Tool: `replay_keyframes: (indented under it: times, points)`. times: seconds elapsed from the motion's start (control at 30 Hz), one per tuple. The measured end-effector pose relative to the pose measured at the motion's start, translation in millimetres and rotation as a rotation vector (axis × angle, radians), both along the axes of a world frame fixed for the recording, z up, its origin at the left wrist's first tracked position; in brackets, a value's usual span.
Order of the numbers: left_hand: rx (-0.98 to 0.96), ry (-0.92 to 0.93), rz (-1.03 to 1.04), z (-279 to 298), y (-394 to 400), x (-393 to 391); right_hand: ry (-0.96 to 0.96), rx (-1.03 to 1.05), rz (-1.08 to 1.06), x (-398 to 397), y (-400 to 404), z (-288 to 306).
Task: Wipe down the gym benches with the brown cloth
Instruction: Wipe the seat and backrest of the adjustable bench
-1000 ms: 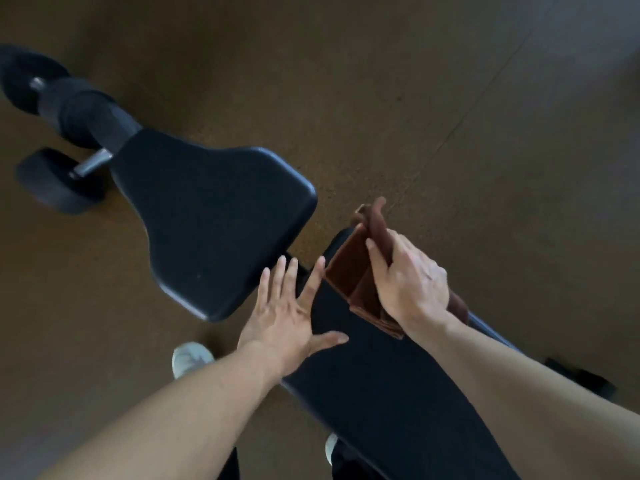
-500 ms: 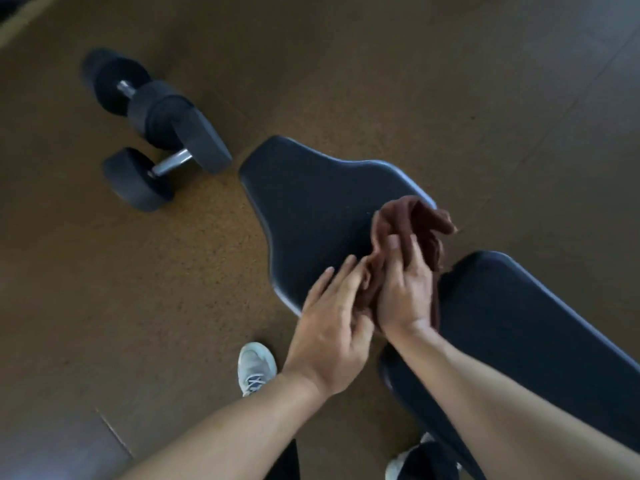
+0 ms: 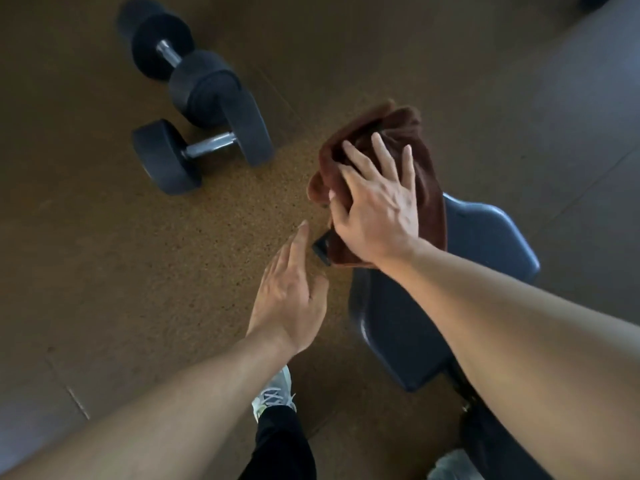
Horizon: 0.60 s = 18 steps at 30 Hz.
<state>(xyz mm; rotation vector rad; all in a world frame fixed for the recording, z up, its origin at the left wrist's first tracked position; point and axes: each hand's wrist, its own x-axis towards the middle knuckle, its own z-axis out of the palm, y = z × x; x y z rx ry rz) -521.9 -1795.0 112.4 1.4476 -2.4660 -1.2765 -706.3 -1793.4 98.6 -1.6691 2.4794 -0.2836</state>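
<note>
Two dumbbells (image 3: 194, 98) lie on the floor at far left, clear of my stroke. My left hand (image 3: 289, 296) hovers beside the pad's corner, fingers straight and together, holding nothing. My right hand (image 3: 377, 206) presses spread fingers flat on the brown cloth (image 3: 429, 181), which is draped over the bench (image 3: 485, 244) pad's far end. I'd press evenly and sweep overlapping strokes toward me.

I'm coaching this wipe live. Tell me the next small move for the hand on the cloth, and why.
Probably draw the right hand back toward the body, dragging the brown cloth along the bench pad. It presses flat on the cloth at the pad's far end; the pad nearer the person lies bare, and the left hand hovers open beside it.
</note>
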Motion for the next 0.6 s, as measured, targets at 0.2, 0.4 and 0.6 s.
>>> replay_keyframes:
  times: [0.2,0.4,0.6]
  points:
    - [0.000,-0.061,0.029,1.7,-6.1,7.7,0.005,0.085,0.059,8.1,10.9,12.2]
    - [0.108,-0.131,0.093,-12.1,41.6,26.1,-0.045,0.170,0.118,71.0,139.4,2.7]
    - [0.219,-0.184,0.150,-14.6,97.1,48.5,0.218,0.492,0.701,67.9,211.1,-11.9]
